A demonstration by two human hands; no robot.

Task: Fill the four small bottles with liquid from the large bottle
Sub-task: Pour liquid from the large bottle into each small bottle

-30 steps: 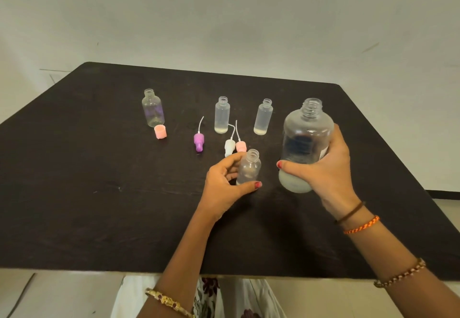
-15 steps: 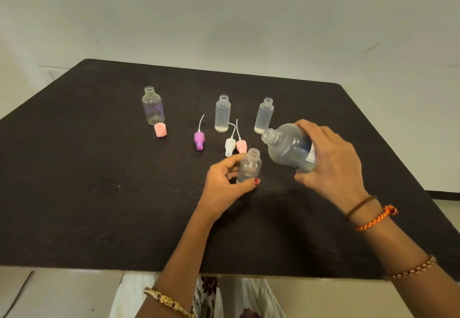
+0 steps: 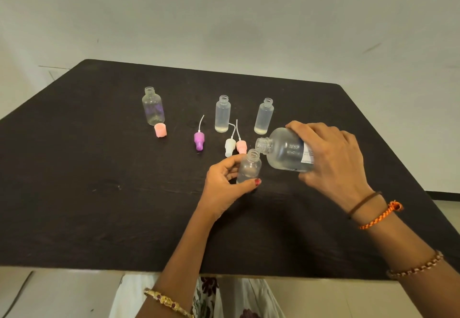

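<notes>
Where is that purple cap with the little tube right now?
The purple cap lies on the black table, left of centre, between the pink cap and the white cap.

- The light is soft and even, not too bright.
- The dark bench (image 3: 99, 193) shows only faint shadows.
- The picture is sharp.
- Bench edges bend at 9 and 3 o'clock.

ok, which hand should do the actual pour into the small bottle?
Right hand: it grips the tilted large bottle, mouth beside the small bottle opening. Left hand is steadying that small bottle on the table.
</notes>
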